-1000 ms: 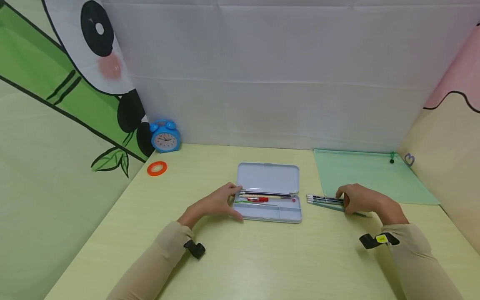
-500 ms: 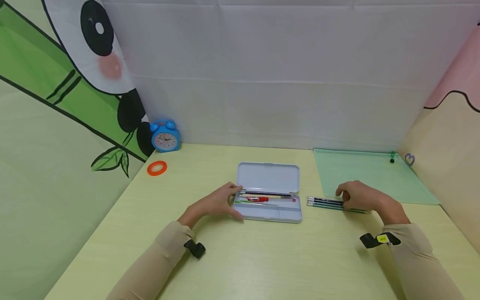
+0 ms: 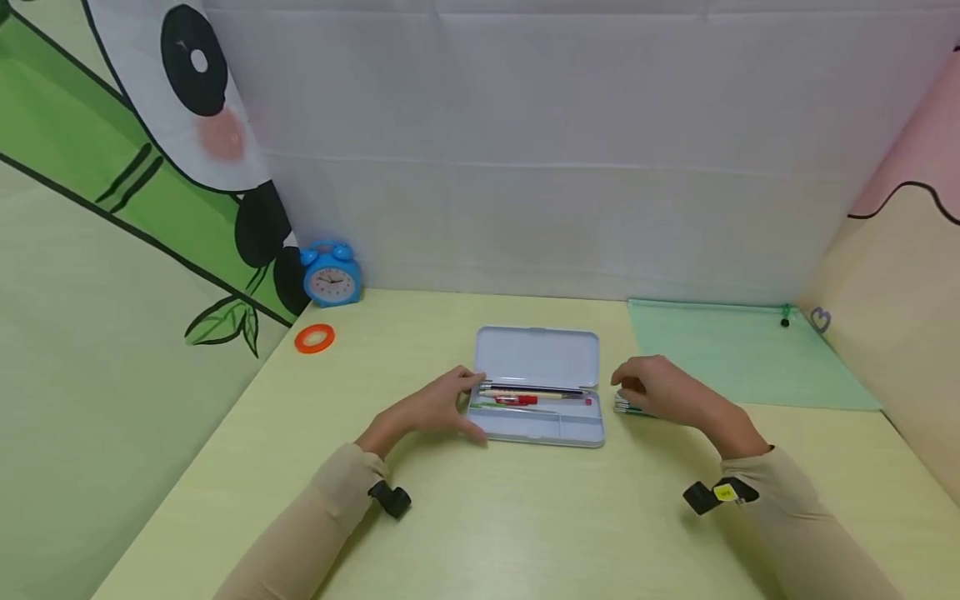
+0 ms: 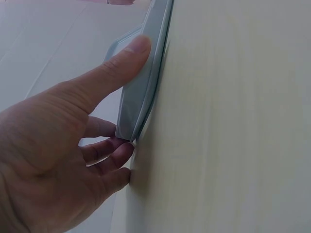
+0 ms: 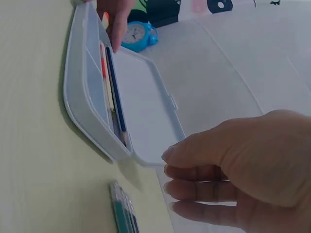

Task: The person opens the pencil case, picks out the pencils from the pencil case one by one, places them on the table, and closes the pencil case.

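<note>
A pale blue-grey pencil case (image 3: 536, 429) lies with its lid raised, holding a dark pencil, a red item and other thin pens. My left hand (image 3: 442, 406) grips the case's left end; in the left wrist view the thumb presses its side (image 4: 141, 82) while the fingers meet its corner. Several dark and green pencils (image 3: 625, 406) lie together to the right of the case, partly hidden by my right hand (image 3: 667, 390). The right wrist view has that hand hovering apart from the pencils (image 5: 124, 208), fingers loosely bent, nothing between them.
A blue alarm clock (image 3: 331, 275) stands at the table's back left corner, with an orange ring (image 3: 314, 338) in front of it. A translucent green zip pouch (image 3: 742, 350) lies at the back right. A white sheet hangs behind the table.
My right hand has left the pencils' right end and moved left over their other end, near the case. The pencils were drawn into a neater row. My left hand stays put.
</note>
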`<state>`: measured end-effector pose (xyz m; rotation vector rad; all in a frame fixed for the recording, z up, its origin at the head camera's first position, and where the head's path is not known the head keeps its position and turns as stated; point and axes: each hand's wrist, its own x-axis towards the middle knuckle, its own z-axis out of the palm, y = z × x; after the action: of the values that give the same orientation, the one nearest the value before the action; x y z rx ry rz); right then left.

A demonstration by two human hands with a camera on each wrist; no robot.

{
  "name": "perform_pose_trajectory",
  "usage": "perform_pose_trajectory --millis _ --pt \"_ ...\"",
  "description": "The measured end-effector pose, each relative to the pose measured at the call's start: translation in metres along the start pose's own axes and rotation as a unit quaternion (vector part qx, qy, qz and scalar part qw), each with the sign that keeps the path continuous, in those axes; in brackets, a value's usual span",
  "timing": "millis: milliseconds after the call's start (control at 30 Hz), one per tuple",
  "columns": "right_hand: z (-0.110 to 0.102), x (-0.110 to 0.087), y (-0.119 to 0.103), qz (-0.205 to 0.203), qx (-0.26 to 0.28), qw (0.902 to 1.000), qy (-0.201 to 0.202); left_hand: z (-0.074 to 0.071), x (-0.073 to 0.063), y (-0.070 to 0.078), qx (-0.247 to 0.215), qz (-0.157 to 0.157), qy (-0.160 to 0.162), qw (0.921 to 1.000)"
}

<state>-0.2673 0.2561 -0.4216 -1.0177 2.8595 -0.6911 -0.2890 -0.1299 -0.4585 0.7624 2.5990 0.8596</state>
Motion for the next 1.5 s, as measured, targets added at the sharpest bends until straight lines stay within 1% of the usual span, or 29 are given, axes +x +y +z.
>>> perform_pose_trajectory --millis 67,133,233,367,433,533,800,967,1067,1200,1333,1500 --pt "0.008 0.01 -0.01 -0.016 -0.006 0.9999 -0.001 0.001 -0.001 0.0 0.0 -0.002 0.001 1.0" --pt "0.015 0.02 -0.02 -0.022 -0.019 0.9996 -0.006 0.001 -0.001 0.0 -0.002 -0.004 0.0 1.0" --pt "0.023 0.034 -0.034 -0.013 -0.054 0.9984 -0.01 0.0 -0.002 0.001 -0.007 -0.008 0.0 0.9999" --pt "0.031 0.052 -0.048 -0.004 -0.108 0.9941 -0.016 -0.002 -0.003 0.001 -0.008 -0.011 0.003 0.9999" --pt "0.034 0.061 -0.053 -0.002 -0.124 0.9922 -0.019 -0.003 -0.003 0.0 -0.007 -0.011 0.002 0.9999" --pt "0.036 0.069 -0.058 -0.001 -0.132 0.991 -0.021 -0.002 -0.002 -0.001 -0.006 -0.007 0.0 1.0" --pt "0.044 0.077 -0.057 0.011 -0.133 0.9904 -0.036 0.0 -0.001 -0.001 -0.002 -0.003 -0.003 1.0" --pt "0.043 0.079 -0.054 -0.001 -0.14 0.9897 -0.032 -0.002 0.001 -0.003 0.011 0.003 0.001 0.9999" --pt "0.041 0.08 -0.051 -0.01 -0.139 0.9897 -0.03 -0.003 0.001 -0.002 0.01 0.004 0.004 0.9999" --pt "0.04 0.08 -0.049 0.007 -0.134 0.9904 -0.034 -0.003 0.002 -0.002 0.01 0.005 0.002 0.9999" --pt "0.041 0.08 -0.05 0.01 -0.148 0.988 -0.044 -0.002 0.002 -0.002 0.01 0.008 -0.003 0.9999" --pt "0.046 0.08 -0.053 0.007 -0.184 0.9819 -0.044 -0.001 0.002 -0.002 0.005 0.003 -0.002 1.0"
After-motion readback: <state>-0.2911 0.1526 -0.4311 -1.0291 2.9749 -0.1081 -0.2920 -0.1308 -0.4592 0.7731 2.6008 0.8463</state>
